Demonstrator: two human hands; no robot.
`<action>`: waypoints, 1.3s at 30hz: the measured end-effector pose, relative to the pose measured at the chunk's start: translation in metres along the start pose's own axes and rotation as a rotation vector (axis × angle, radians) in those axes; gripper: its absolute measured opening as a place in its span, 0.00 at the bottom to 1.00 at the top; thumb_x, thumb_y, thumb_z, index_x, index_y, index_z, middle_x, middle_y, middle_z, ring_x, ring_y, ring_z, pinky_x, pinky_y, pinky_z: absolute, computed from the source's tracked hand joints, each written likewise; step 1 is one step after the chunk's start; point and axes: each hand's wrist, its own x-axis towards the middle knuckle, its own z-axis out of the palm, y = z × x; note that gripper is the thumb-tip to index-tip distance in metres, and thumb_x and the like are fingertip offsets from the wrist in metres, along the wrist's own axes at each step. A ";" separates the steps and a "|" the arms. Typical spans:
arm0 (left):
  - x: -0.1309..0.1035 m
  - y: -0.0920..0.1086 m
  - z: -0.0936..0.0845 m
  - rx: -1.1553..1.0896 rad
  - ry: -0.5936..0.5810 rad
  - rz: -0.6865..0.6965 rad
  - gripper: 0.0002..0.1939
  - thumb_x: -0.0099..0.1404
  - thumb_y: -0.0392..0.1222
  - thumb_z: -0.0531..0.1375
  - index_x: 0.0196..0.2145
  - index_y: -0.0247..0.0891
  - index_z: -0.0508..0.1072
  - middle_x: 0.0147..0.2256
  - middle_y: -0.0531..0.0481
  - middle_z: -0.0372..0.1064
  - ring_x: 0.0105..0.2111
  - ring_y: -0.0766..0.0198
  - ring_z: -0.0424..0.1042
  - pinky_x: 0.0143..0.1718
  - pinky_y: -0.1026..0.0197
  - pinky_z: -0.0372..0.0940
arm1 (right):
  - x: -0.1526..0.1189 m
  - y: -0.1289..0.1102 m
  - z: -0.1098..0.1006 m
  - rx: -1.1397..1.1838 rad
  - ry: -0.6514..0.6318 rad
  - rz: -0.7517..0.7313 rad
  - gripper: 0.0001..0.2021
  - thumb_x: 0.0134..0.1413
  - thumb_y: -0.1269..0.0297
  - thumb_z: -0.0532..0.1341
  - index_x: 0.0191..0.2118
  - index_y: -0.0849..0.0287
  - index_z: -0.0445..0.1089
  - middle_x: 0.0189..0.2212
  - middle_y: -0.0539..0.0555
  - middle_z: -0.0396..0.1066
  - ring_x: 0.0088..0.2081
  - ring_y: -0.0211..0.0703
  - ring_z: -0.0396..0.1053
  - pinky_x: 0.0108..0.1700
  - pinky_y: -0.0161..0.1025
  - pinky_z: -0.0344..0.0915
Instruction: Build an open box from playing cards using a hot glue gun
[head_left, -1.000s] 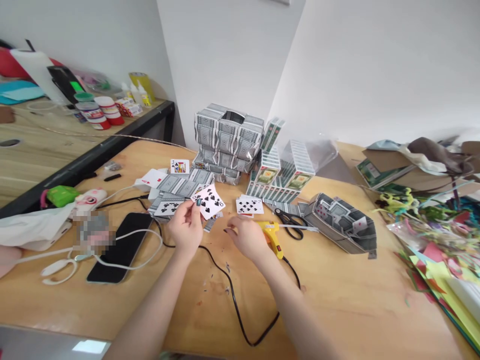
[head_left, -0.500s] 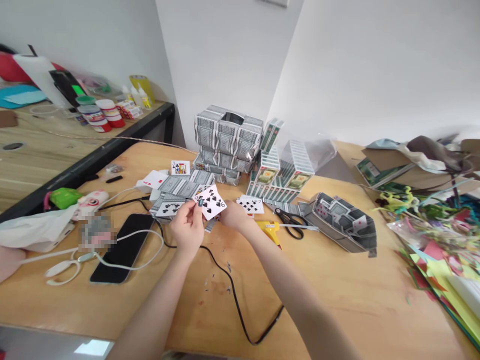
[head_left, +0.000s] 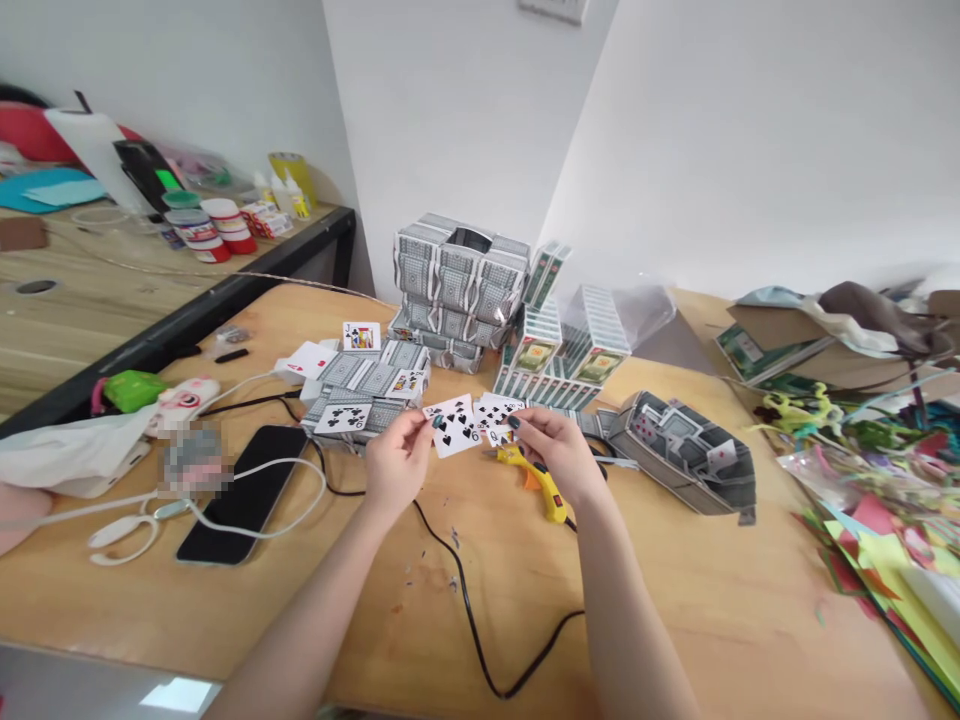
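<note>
My left hand (head_left: 397, 458) pinches a nine of spades playing card (head_left: 454, 432) by its left edge, face toward me. Opposite it, my right hand (head_left: 559, 452) has thumb and fingers closed at the edge of a queen playing card (head_left: 495, 438), which is partly hidden. Behind these fingertips lies a spade card (head_left: 496, 405) on the table. A yellow glue gun (head_left: 544, 485) rests just below my right hand, its nozzle pointing left. To the left of my left hand is a low pile of patterned card pieces (head_left: 364, 378) with a six of clubs (head_left: 343, 418) on it.
A tall folded-card structure (head_left: 461, 280) stands behind, with stacked card boxes (head_left: 551, 375) beside it. A card-covered boat-shaped tray (head_left: 682, 455) sits right, near partly hidden scissors. A phone (head_left: 244, 500) and white cable lie left; a black cord (head_left: 469, 590) crosses the front.
My right hand has moved right, from beside the nine of spades to the queen card. The nine has lowered and turned slightly. The glue gun has swung round, and its handle is now lower right.
</note>
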 end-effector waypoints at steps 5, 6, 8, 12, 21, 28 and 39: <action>-0.007 0.001 0.009 -0.051 -0.099 -0.030 0.10 0.58 0.43 0.56 0.35 0.36 0.72 0.30 0.48 0.73 0.27 0.65 0.72 0.29 0.66 0.67 | 0.000 0.012 0.010 0.048 0.044 0.007 0.14 0.45 0.57 0.60 0.36 0.61 0.64 0.16 0.42 0.59 0.15 0.28 0.52 0.18 0.29 0.49; -0.008 0.001 0.009 -0.051 -0.097 -0.033 0.10 0.57 0.43 0.56 0.35 0.36 0.72 0.31 0.47 0.74 0.27 0.64 0.72 0.30 0.65 0.67 | 0.001 0.014 0.011 0.047 0.047 0.005 0.14 0.45 0.57 0.59 0.35 0.61 0.63 0.16 0.42 0.60 0.15 0.28 0.53 0.18 0.29 0.49; -0.009 0.000 0.010 -0.064 -0.099 -0.047 0.11 0.57 0.43 0.56 0.35 0.36 0.73 0.31 0.47 0.74 0.27 0.64 0.72 0.30 0.65 0.67 | 0.003 0.017 0.013 0.045 0.055 -0.002 0.13 0.45 0.57 0.59 0.34 0.60 0.62 0.15 0.42 0.60 0.15 0.29 0.53 0.17 0.29 0.50; -0.010 0.000 0.011 -0.129 -0.121 -0.094 0.10 0.56 0.43 0.58 0.34 0.36 0.73 0.30 0.47 0.73 0.26 0.64 0.72 0.29 0.65 0.66 | 0.006 0.019 0.014 0.035 0.057 -0.018 0.12 0.45 0.58 0.59 0.32 0.60 0.62 0.14 0.42 0.60 0.14 0.29 0.53 0.17 0.29 0.50; -0.008 0.017 0.007 -0.319 -0.268 -0.170 0.10 0.57 0.41 0.56 0.36 0.35 0.70 0.36 0.45 0.73 0.35 0.62 0.72 0.37 0.62 0.67 | 0.010 0.022 0.016 0.035 0.046 -0.058 0.11 0.45 0.58 0.58 0.32 0.60 0.62 0.15 0.43 0.60 0.16 0.30 0.55 0.18 0.29 0.50; -0.006 0.019 0.005 -0.535 -0.393 -0.336 0.13 0.52 0.37 0.58 0.37 0.36 0.74 0.40 0.44 0.73 0.42 0.56 0.71 0.44 0.56 0.66 | 0.007 0.021 0.018 -0.040 0.032 -0.135 0.10 0.50 0.58 0.55 0.34 0.59 0.61 0.17 0.44 0.59 0.18 0.31 0.56 0.21 0.30 0.53; -0.001 0.020 0.010 -0.792 -0.367 -0.736 0.14 0.51 0.47 0.61 0.31 0.33 0.76 0.35 0.42 0.75 0.34 0.58 0.73 0.33 0.59 0.68 | 0.003 0.027 0.027 -0.289 0.069 -0.221 0.07 0.53 0.61 0.52 0.33 0.58 0.62 0.20 0.46 0.61 0.22 0.34 0.59 0.25 0.31 0.56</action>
